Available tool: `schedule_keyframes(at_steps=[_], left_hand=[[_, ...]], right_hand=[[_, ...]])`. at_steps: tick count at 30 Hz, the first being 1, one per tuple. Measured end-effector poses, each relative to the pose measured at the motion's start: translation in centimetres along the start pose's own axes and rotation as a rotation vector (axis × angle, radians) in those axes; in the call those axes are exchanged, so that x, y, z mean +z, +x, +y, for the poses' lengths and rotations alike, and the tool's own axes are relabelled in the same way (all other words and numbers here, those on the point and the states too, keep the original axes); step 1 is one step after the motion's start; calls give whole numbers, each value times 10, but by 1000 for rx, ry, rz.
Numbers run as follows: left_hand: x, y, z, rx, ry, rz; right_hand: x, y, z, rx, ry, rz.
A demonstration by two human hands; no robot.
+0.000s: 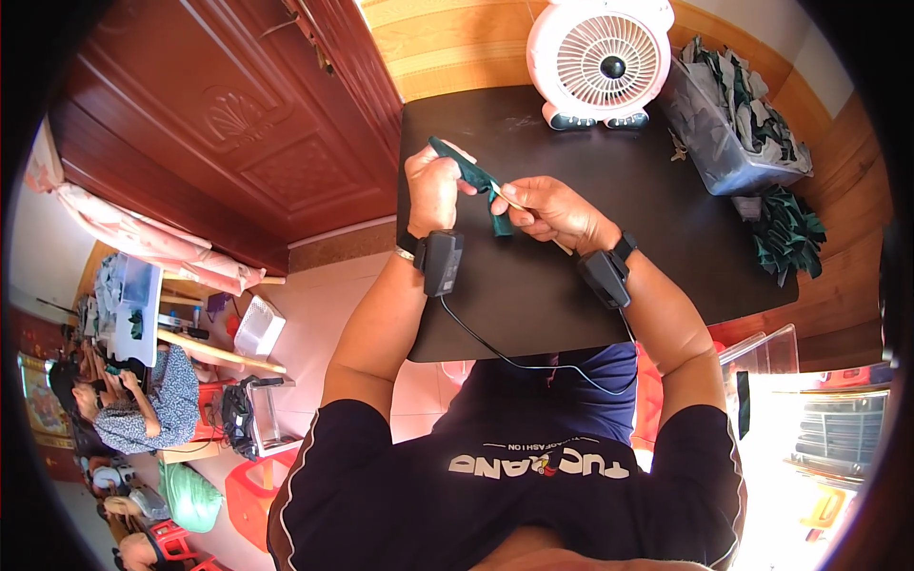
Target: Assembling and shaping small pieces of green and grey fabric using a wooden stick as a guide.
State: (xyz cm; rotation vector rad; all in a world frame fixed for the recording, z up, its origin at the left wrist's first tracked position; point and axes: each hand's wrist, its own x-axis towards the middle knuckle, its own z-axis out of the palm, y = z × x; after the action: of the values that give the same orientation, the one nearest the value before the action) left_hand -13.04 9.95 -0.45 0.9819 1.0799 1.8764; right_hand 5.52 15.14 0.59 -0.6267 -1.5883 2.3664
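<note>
You are sitting at the black table (609, 238) with the fan (600, 59) facing you at its far edge and the clear bin (728, 157) of dark green pieces off to your right, within reach. You are holding the green strip (473, 175) up over the table's near half, so both hands can work it in the air. Your left hand (433, 190) is pinching its upper end, while your right hand (550, 209) is closing its fingers on a thin stick (533, 217) against the lower end.

One fan (600, 59), one black table (533, 295), one clear bin (724, 143), two wrist devices (443, 262)
</note>
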Motion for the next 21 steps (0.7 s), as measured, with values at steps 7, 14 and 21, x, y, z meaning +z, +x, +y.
schedule_keyframes(at_steps=[7, 14, 21], left_hand=[[-14, 10, -7, 18, -62, 43], [-21, 12, 2, 201, 24, 243], [20, -13, 14, 804, 821, -28]], right_hand=[[-3, 9, -1, -120, -465, 210], [-1, 7, 0, -144, -840, 409], [0, 10, 1, -202, -677, 568]])
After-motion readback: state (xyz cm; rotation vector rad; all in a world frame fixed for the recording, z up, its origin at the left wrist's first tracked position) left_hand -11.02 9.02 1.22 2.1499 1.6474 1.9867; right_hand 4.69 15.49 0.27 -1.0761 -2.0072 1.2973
